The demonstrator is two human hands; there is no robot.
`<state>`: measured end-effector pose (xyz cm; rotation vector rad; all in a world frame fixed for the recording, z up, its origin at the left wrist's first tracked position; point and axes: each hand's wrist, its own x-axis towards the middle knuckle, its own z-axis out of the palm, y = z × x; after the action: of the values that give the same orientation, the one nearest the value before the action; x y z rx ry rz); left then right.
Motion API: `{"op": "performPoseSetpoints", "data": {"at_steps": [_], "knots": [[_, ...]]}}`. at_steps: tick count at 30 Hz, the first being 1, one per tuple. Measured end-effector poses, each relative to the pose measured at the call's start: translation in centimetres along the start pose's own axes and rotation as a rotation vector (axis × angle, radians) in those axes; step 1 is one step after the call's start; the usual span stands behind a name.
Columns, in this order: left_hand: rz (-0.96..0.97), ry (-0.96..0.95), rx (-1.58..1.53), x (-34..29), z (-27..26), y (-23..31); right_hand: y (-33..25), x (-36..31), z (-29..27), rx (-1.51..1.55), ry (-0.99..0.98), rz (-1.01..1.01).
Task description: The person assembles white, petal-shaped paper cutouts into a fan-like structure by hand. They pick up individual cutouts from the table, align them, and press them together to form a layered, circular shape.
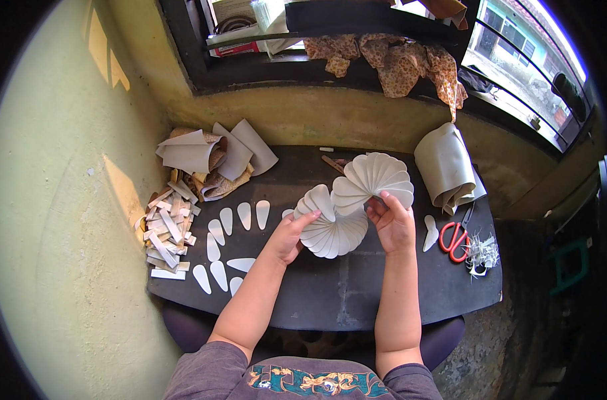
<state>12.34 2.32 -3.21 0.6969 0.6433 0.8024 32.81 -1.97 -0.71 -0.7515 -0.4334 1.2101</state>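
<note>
Between my hands, above the dark table, is a curved S-shaped chain of overlapping white teardrop pieces (335, 236), fanned out like petals. My left hand (291, 235) pinches its left end, thumb on top of the pieces. Near the upper right fan, my right hand (391, 223) grips the chain with thumb and fingers closed on its edge. Several loose white teardrop pieces (218, 275) lie flat on the table to the left of my left forearm. One small white piece (431, 233) rests right of my right hand.
Red-handled scissors (455, 241) and a heap of white scraps (482, 253) lie at the right. A rolled pale sheet (445, 167) stands behind them. Pale strips (169, 230) and folded sheets (213, 157) are piled at the left wall. A barred window (517, 60) is beyond the table (303, 293).
</note>
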Motion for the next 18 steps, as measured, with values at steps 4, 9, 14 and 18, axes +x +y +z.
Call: {"op": "performPoseSetpoints", "data": {"at_steps": [4, 9, 14, 18], "knots": [[0.002, 0.031, 0.025, 0.19, -0.17, -0.15, -0.17, -0.13, 0.07, -0.017, -0.015, -0.006], [-0.002, 0.071, 0.045, 0.24, -0.05, -0.14, -0.50, -0.35, 0.37, -0.010, -0.035, -0.026], [-0.012, 0.066, 0.076, 0.18, -0.04, -0.05, -0.52, -0.44, 0.76, -0.028, -0.034, -0.005], [0.013, 0.072, 0.078, 0.16, 0.00, -0.13, -0.49, -0.48, 0.72, -0.171, -0.023, 0.034]]}}
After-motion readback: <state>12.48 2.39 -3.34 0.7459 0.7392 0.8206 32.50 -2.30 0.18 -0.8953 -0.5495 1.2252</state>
